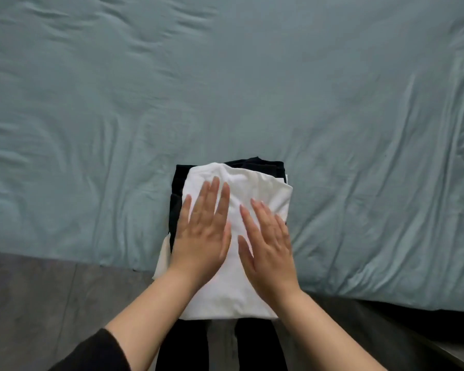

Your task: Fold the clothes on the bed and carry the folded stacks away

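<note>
Pressing flat on a folded white garment [252, 188], both hands lie palm-down with fingers straight and slightly spread; neither grip is clamped on anything. Left hand [202, 234] covers the garment's left half, fingertips reaching toward its far edge. Right hand [268, 247] sits on the right half, just beside the left, the two thumbs close but apart. White garment tops a small stack: a folded black garment [176, 210] shows under it along the left side and far edge, and a strip of another pale layer [162, 258] peeks out at the stack's near-left corner. Stack rests on the bed [225, 89], at its near edge, partly overhanging toward the person. Bed's sheet is blue-green and wrinkled. Grey floor [51, 290] lies left of the stack, below the bed edge. Dark sleeve [91, 352] covers the left forearm's near end.
</note>
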Tool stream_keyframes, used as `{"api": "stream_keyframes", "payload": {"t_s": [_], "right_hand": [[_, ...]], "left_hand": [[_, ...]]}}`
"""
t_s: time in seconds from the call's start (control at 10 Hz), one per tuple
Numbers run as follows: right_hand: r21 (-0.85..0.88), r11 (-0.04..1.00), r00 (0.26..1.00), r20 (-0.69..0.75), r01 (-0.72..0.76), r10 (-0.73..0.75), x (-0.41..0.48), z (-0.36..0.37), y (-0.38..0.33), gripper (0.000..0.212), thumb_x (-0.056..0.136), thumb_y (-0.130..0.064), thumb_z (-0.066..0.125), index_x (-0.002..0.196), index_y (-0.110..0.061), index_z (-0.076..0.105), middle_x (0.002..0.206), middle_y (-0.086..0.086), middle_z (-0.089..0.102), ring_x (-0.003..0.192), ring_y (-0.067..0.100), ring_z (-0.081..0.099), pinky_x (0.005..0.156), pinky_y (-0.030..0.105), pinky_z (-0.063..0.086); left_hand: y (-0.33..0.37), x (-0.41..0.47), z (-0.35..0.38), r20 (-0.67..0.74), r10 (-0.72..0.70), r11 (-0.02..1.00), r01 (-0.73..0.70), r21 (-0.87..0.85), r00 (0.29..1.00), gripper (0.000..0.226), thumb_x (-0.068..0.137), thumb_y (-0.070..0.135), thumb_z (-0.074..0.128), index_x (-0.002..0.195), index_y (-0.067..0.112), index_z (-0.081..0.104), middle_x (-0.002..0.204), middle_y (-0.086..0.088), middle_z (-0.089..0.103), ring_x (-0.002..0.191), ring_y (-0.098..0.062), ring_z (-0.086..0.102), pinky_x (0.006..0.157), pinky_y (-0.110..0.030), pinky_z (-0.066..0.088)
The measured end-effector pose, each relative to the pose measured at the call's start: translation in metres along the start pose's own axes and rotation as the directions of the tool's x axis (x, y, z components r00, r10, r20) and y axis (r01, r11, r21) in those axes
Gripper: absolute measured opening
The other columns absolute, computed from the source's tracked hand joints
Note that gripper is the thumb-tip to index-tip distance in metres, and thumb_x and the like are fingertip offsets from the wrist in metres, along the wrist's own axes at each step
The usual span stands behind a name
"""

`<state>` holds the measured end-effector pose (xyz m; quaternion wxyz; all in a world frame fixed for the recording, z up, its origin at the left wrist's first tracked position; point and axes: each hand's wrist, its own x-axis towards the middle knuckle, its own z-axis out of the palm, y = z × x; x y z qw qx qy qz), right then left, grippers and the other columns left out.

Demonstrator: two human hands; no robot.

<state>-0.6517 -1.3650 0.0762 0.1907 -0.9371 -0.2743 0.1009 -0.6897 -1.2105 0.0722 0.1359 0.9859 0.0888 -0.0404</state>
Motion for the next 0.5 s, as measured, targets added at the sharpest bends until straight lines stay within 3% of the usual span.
{"api": "stream_keyframes", "payload": {"t_s": [0.1, 0.2, 0.3, 0.4, 0.5], "right_hand": [[-0.191, 0.979, 0.889, 0.457, 0.065, 0.03, 0.018, 0.013, 0.038, 0.058, 0.101, -0.047, 0.024, 0.153, -0.033, 0.001, 0.16, -0.012, -0.009, 0.148, 0.009, -0.008, 0.119, 0.034, -0.01], [-0.234, 0.972, 0.889, 0.438, -0.029, 0.132, 0.022, 0.023, 0.045, 0.061, 0.1, -0.049, 0.024, 0.154, -0.025, 0.009, 0.162, -0.006, 0.007, 0.149, 0.015, -0.006, 0.114, 0.033, -0.022], [-0.22, 0.975, 0.933, 0.356, 0.025, 0.056, -0.008, 0.017, 0.031, 0.072, 0.093, -0.06, 0.028, 0.152, -0.02, 0.02, 0.16, 0.0, 0.018, 0.148, 0.019, 0.011, 0.119, 0.04, -0.004], [-0.298, 0.951, 0.804, 0.584, 0.084, 0.112, -0.049, -0.001, 0.046, 0.079, 0.09, -0.067, 0.027, 0.147, -0.035, -0.017, 0.159, -0.011, -0.015, 0.144, 0.015, -0.021, 0.117, 0.045, -0.005], [-0.295, 0.953, 0.778, 0.583, -0.065, 0.233, -0.056, -0.022, 0.045, 0.072, 0.094, -0.049, 0.041, 0.153, -0.032, 0.003, 0.162, -0.007, -0.002, 0.147, 0.019, 0.016, 0.115, 0.044, 0.018]], "left_hand": [[-0.031, 0.008, 0.021, 0.515, -0.076, 0.993, 0.017, 0.119, 0.854, 0.065, 0.102, 0.047, 0.015, 0.151, 0.017, -0.016, 0.162, -0.003, -0.017, 0.148, -0.016, -0.015, 0.121, -0.041, -0.007], [-0.043, 0.02, 0.025, 0.567, -0.109, 0.993, 0.06, 0.105, 0.817, 0.072, 0.097, 0.058, 0.015, 0.154, 0.019, -0.007, 0.162, -0.001, -0.014, 0.147, -0.015, -0.019, 0.117, -0.047, -0.015], [-0.041, -0.003, 0.017, 0.475, 0.014, 0.982, -0.101, 0.159, 0.88, 0.103, 0.077, 0.085, 0.009, 0.149, 0.019, -0.019, 0.158, 0.0, -0.025, 0.142, -0.017, -0.031, 0.114, -0.052, -0.018], [-0.045, -0.038, -0.001, 0.682, -0.004, 0.954, -0.202, 0.223, 0.731, 0.12, 0.072, 0.088, 0.032, 0.144, 0.017, -0.031, 0.153, 0.002, -0.034, 0.142, -0.018, -0.031, 0.114, -0.056, -0.01], [-0.033, -0.043, -0.023, 0.655, -0.047, 0.961, -0.145, 0.236, 0.754, 0.103, 0.087, 0.064, 0.046, 0.152, 0.011, -0.014, 0.161, -0.004, -0.014, 0.149, -0.022, -0.009, 0.118, -0.05, 0.001]]}}
